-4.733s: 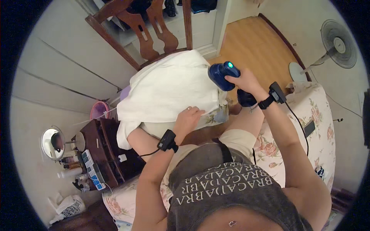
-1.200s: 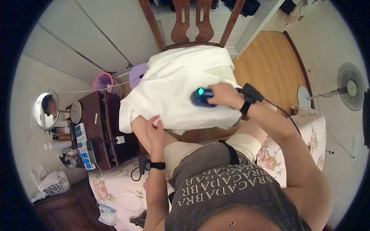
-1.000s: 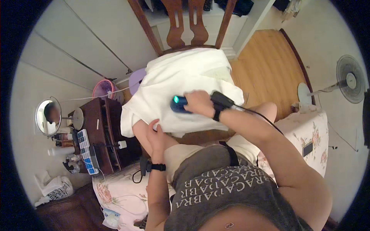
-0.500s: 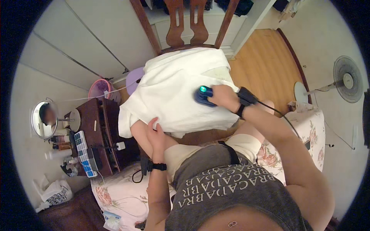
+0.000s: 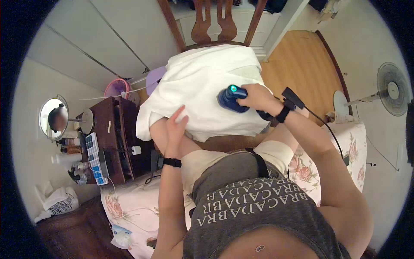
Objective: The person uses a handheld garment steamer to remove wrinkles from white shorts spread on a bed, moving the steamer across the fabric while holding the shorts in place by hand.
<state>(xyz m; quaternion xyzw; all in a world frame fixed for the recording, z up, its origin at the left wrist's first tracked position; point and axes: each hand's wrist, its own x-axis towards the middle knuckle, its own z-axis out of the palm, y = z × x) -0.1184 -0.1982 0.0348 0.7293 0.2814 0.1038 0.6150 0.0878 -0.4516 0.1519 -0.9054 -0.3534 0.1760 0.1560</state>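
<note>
A white garment (image 5: 202, 82), likely a shirt, is spread over the seat of a wooden chair in front of me, and its near left edge hangs by my knee. My right hand (image 5: 257, 98) is wrapped round a dark blue handheld iron (image 5: 235, 103) with a green light on its top. The iron rests on the right part of the garment; its soleplate is hidden. At the garment's near edge, my left hand (image 5: 176, 129) has its fingers stretched out, touching or just over the cloth, and holds nothing.
The chair's slatted back (image 5: 215, 26) rises at the far side. On the left stands a dark wooden cabinet (image 5: 103, 125) with a round mirror (image 5: 54, 117), bottles and a blue-and-white pill organizer (image 5: 95, 157). A fan (image 5: 392, 90) stands right. I sit on a flowered bedsheet (image 5: 129, 207).
My right hand has moved the iron slightly up and to the right in view. The left hand has risen onto the garment's edge, its fingers more extended.
</note>
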